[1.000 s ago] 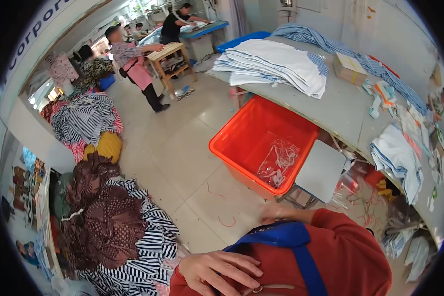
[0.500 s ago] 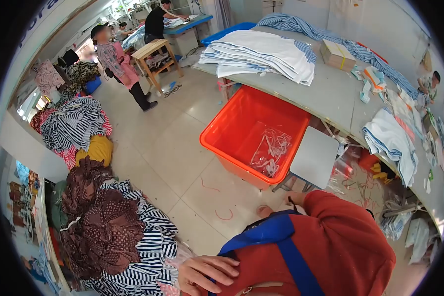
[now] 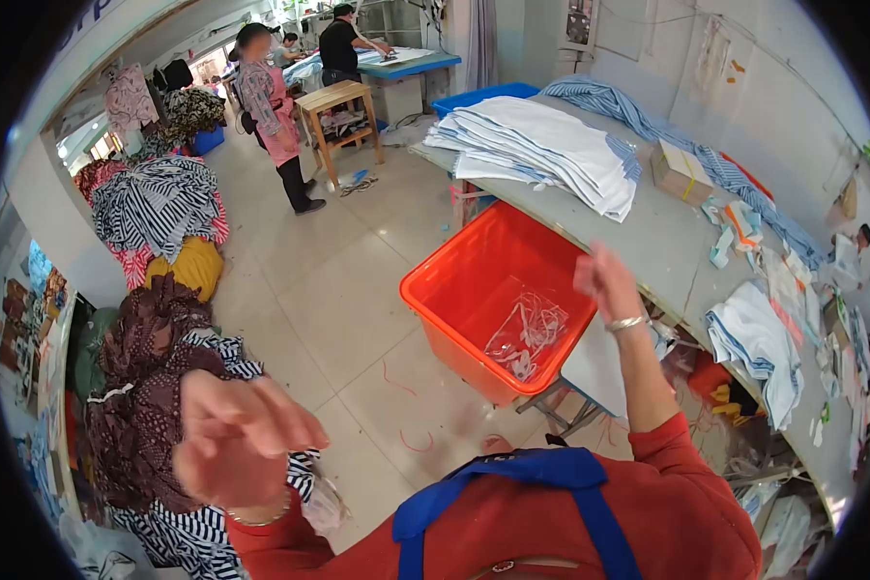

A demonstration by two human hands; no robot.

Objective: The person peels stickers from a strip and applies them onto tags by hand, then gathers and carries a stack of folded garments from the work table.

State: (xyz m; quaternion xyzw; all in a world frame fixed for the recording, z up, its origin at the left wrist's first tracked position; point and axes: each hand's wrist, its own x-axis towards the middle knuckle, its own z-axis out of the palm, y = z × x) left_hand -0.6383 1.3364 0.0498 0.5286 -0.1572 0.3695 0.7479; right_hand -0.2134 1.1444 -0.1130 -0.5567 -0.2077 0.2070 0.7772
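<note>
My left hand (image 3: 242,435) is raised in front of the pile of brown dotted cloth (image 3: 140,406) and striped cloth, with its fingers apart and nothing in them. Over the right rim of the red bin (image 3: 454,348) hovers my right hand (image 3: 606,280), blurred, near the edge of the grey table (image 3: 677,222); whether its fingers are apart is too smeared to tell. Clear plastic and white strings (image 3: 532,333) lie inside the bin. A stack of white cloths with blue edges (image 3: 541,145) rests on the table.
A person in a pink apron (image 3: 278,121) stands beside a wooden stool (image 3: 333,97). Another person in black works at a blue-edged table (image 3: 411,66). A grey-topped stool (image 3: 594,362) adjoins the bin. Folded white cloth (image 3: 759,338) lies at the table's right side.
My left hand has risen from my chest and moved left. My right hand has come up from beside my body to the bin's right rim. The person in the apron has lowered their arms.
</note>
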